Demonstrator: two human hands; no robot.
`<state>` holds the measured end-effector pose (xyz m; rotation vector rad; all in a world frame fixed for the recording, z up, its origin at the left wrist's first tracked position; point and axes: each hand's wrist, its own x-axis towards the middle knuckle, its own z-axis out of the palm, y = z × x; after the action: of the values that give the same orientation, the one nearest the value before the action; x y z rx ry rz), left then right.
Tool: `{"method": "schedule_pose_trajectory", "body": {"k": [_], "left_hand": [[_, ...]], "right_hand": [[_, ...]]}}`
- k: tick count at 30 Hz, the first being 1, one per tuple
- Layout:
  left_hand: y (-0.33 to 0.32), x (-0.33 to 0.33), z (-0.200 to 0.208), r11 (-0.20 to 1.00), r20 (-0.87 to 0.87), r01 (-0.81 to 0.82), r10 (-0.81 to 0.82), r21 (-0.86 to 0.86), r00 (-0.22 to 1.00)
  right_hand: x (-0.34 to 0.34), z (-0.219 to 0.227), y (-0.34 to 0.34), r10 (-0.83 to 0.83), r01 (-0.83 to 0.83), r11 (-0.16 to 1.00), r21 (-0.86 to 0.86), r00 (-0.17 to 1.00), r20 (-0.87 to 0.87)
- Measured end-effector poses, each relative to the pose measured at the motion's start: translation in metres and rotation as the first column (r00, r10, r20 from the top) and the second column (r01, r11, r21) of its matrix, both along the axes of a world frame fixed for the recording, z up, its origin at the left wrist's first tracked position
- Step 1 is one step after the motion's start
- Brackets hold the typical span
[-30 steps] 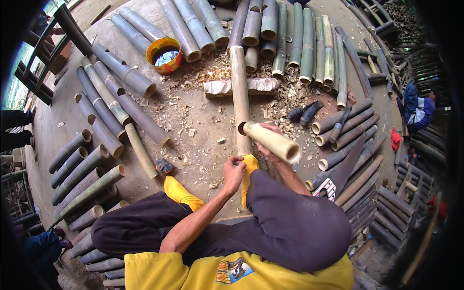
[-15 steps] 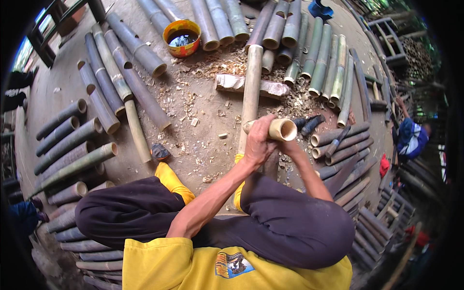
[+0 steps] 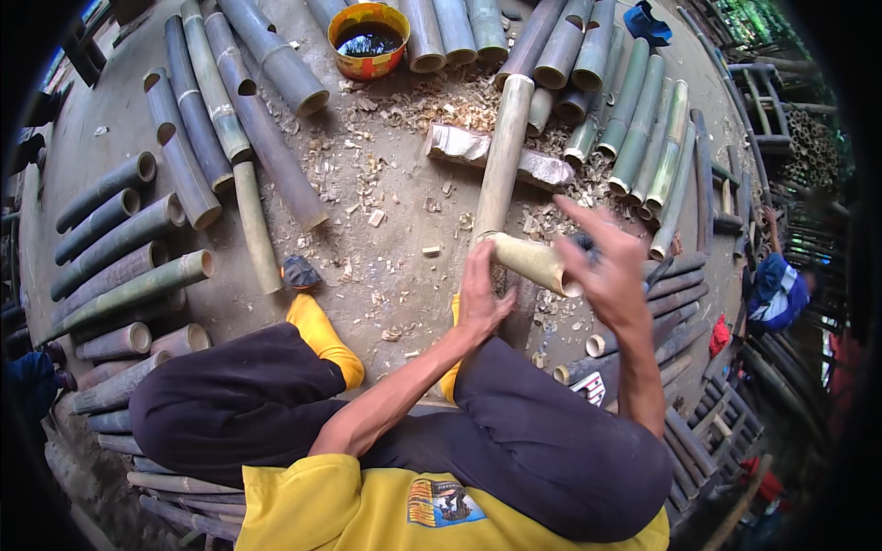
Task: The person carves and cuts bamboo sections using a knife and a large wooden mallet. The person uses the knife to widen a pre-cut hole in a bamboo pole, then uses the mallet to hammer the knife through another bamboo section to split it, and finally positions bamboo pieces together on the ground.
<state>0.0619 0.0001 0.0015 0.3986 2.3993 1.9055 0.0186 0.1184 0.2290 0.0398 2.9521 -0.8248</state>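
My left hand (image 3: 480, 298) hides the near end of the short pale bamboo tube (image 3: 533, 262), so I cannot see how far my grip closes round it; the fingers lie along its side. My right hand (image 3: 608, 266) is spread, fingers apart, in front of the tube's far open end, covering that end; whether the palm touches it I cannot tell. The tube lies slanted just above my knee, its near end against a long pale bamboo pole (image 3: 503, 158) running toward twelve o'clock over a grey block of wood (image 3: 459, 145).

At eleven o'clock stands a round orange-and-yellow tin of dark liquid (image 3: 368, 39). At five o'clock a small white-and-red printed card (image 3: 588, 386) is half covered by my dark trouser leg (image 3: 551, 432). Grey-green bamboo lengths (image 3: 129, 243) ring the dirt floor (image 3: 386, 275), strewn with pale chips. At three o'clock a person in a blue jacket (image 3: 770, 292) sits, blurred at the rim.
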Motion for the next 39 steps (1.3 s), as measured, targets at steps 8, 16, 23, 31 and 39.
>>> {"method": "schedule_pose_trajectory", "body": {"k": [8,16,23,31,39], "left_hand": [[0.019,-0.021,-0.021,0.991,-0.04,0.124,-0.122,0.059,0.992],[0.034,-0.039,-0.025,0.928,-0.034,0.338,-0.337,0.156,0.941],[0.042,-0.053,0.058,0.935,-0.157,0.343,-0.326,0.094,0.932],[-0.034,-0.09,0.025,0.957,0.355,0.155,-0.061,-0.243,0.933],[-0.04,-0.1,0.006,0.915,0.004,0.096,-0.103,-0.392,0.995]], "right_hand": [[0.026,-0.063,0.004,-0.307,0.374,0.817,-0.44,0.927,0.217],[0.057,-0.093,-0.004,-0.253,0.028,0.697,-0.717,0.945,-0.208],[0.023,-0.004,0.013,-0.419,-0.057,0.556,-0.829,0.843,-0.338],[0.073,-0.206,0.191,-0.793,0.794,0.605,0.06,0.594,0.135],[0.07,-0.298,0.232,-0.652,0.625,0.757,0.193,0.701,0.288]]}}
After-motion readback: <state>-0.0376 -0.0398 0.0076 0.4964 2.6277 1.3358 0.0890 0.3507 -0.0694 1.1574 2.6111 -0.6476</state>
